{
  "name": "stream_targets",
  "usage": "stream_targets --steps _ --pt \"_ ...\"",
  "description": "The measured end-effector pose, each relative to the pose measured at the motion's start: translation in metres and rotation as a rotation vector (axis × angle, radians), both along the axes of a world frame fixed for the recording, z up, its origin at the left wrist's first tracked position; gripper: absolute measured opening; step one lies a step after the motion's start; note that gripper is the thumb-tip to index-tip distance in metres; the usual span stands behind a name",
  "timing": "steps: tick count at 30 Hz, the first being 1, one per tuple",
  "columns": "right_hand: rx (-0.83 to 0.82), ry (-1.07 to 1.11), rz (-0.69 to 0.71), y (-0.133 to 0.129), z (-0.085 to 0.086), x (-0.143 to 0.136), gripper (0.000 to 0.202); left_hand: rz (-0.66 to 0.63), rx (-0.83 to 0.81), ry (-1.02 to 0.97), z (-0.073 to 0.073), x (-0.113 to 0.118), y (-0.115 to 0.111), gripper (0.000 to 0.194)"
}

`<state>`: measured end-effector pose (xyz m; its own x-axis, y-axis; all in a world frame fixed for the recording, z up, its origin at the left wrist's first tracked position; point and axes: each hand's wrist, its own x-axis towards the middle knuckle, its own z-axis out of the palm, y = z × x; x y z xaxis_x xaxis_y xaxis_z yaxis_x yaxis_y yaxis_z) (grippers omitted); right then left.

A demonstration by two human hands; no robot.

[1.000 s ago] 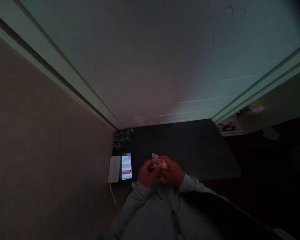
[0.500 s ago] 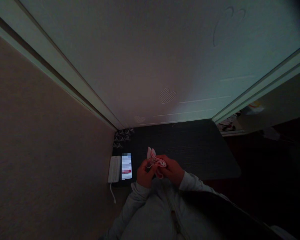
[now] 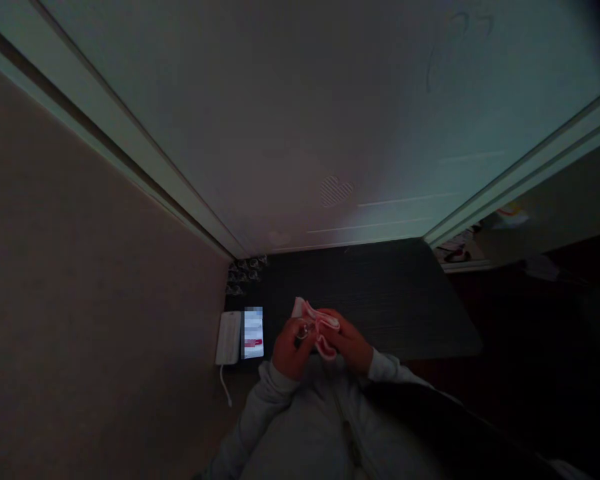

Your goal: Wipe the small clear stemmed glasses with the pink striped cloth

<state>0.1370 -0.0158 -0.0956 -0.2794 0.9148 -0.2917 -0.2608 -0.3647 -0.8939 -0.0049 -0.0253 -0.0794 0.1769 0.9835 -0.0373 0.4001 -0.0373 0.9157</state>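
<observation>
A pink and white cloth, bunched in folds, is between my two hands over the near edge of the dark table. My right hand grips the cloth from the right, its fingers wrapped around the folds. My left hand is closed on a small clear, shiny object that looks like glass or plastic, and it touches the cloth's left side. The exact shape of the clear object is hard to make out in the dim light.
On the dark table, several small clear objects stand at the back left. A lit phone lies beside a white box with a cable. Behind rises a white panel with heart patterns; a wall is at left.
The cloth has opened out slightly and its folds have shifted right. My right hand has moved a little right and down; the clear object shows more in my left hand.
</observation>
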Motion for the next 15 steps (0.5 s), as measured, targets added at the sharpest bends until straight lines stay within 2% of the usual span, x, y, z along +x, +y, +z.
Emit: stream_targets --steps 6,9,15 --pt "-0.21 0.155 -0.096 0.002 0.004 -0.002 0.028 -0.103 0.112 0.039 0.007 0.001 0.0 0.016" --pt "-0.247 0.197 -0.076 0.003 0.01 -0.002 0.027 -0.153 0.15 0.035 0.011 0.003 0.001 0.015" --pt "-0.1 0.044 0.018 0.009 0.016 0.0 0.02 -0.112 0.168 -0.014 0.012 0.009 0.001 0.014"
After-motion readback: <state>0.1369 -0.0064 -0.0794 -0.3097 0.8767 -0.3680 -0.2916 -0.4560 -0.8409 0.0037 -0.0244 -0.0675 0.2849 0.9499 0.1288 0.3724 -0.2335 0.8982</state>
